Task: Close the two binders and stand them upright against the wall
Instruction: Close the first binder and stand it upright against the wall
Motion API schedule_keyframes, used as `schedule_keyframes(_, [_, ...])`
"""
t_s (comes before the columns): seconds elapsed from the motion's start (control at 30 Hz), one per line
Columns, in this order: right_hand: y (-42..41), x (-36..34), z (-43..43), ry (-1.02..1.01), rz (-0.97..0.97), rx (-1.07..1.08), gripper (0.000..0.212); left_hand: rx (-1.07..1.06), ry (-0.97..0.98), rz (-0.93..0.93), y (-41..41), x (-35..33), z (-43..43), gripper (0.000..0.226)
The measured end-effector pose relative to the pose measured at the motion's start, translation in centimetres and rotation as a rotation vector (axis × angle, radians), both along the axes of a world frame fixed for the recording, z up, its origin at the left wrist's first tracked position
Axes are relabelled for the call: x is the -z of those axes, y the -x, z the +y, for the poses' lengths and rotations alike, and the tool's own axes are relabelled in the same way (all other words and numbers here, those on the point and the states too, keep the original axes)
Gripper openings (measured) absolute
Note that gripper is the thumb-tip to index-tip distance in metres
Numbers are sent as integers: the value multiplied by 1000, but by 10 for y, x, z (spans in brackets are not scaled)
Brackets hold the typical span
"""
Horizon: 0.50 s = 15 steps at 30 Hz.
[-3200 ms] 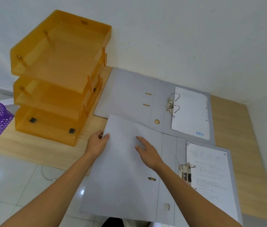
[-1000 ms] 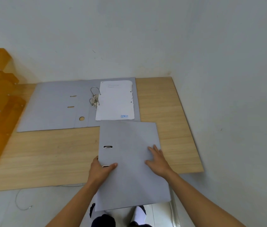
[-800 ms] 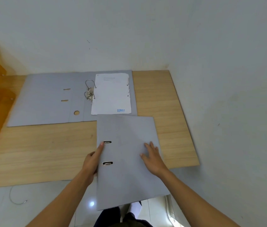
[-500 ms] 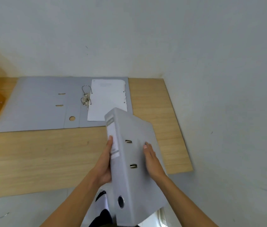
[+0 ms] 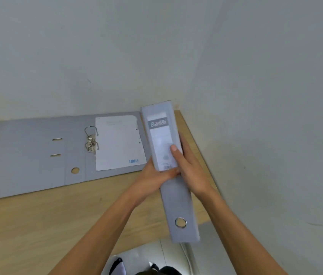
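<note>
Since half a second ago the closed grey lever-arch binder [image 5: 178, 197] has swung round: spine now faces up at the camera, label end pointing toward the back wall [image 5: 97, 56], and it is lifted clear of the light wooden desk top [image 5: 37, 225]. Left hand [image 5: 152, 175] wraps the left cover from below, thumb across the spine; right hand [image 5: 188, 165] clamps the right cover, thumb lying on the white spine label. Both hold firmly; neither is free.

Judgement: step in hand is carrying this binder to the corner and standing it up. Best to tip the far end down so the bottom edge lands flat on the desk, spine outward, then slide it back until it touches the wall before letting go.

Second grey binder [image 5: 27, 155] lies open flat against the back wall, metal ring mechanism [image 5: 91, 141] up, white punched sheet [image 5: 119, 141] on its right half. Its right edge runs just beside the held binder, so the free strip of desk toward the right wall [image 5: 275, 116] looks narrow; likely clash there. That binder is not yet closed.
</note>
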State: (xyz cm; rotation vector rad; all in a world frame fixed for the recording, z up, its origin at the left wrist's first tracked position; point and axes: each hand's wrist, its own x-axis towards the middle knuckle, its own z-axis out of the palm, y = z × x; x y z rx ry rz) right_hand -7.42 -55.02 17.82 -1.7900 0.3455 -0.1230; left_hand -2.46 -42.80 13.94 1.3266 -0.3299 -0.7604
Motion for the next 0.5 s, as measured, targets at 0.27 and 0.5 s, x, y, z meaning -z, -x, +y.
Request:
schedule_keyframes(0.27, [5,-11,-30,56,-80,62,59,6,-140,-279,-19,31,-33,89])
schedule_keyframes(0.5, [9,16,-79,-28,-33,51,78,66,-294,-320,-24,52,-63,70])
